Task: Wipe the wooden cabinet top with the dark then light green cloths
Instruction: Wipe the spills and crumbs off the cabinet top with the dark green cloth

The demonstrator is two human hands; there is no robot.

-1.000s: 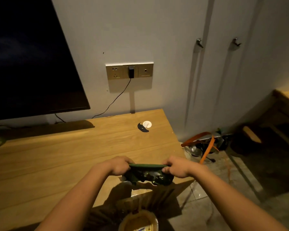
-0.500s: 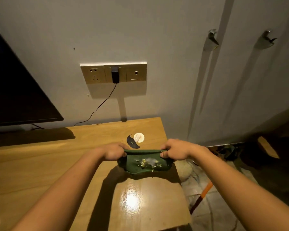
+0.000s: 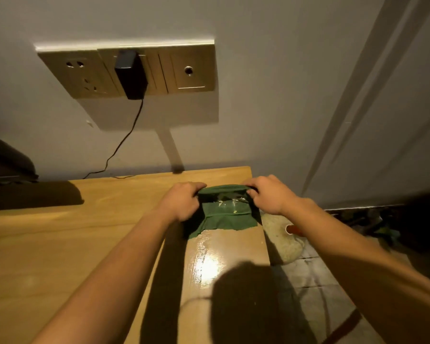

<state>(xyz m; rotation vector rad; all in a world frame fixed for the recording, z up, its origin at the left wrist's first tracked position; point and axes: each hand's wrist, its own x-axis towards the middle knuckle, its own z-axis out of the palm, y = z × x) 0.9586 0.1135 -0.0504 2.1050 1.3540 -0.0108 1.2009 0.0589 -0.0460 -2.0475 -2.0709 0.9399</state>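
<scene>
A dark green cloth (image 3: 225,216) lies on the far right end of the wooden cabinet top (image 3: 60,244), close to the wall. Pale crumbs and fluff speck its upper face. My left hand (image 3: 181,203) pinches the cloth's left upper corner and my right hand (image 3: 267,194) pinches the right upper corner, with that far edge lifted and folded over. The near edge of the cloth rests on the wood. A wet, shiny patch (image 3: 206,264) shows on the top just in front of the cloth. No light green cloth is in sight.
A brass socket panel (image 3: 127,70) with a black plug and cable is on the wall above. A dark screen corner (image 3: 5,162) sits at the left. The cabinet's right edge (image 3: 265,242) drops to a tiled floor with a pale mop head (image 3: 281,239) and clutter.
My view has moved closer to the wall and further down. Both hands carried the cloth forward to the cabinet's far right end, covering the small dark and white bits seen there before.
</scene>
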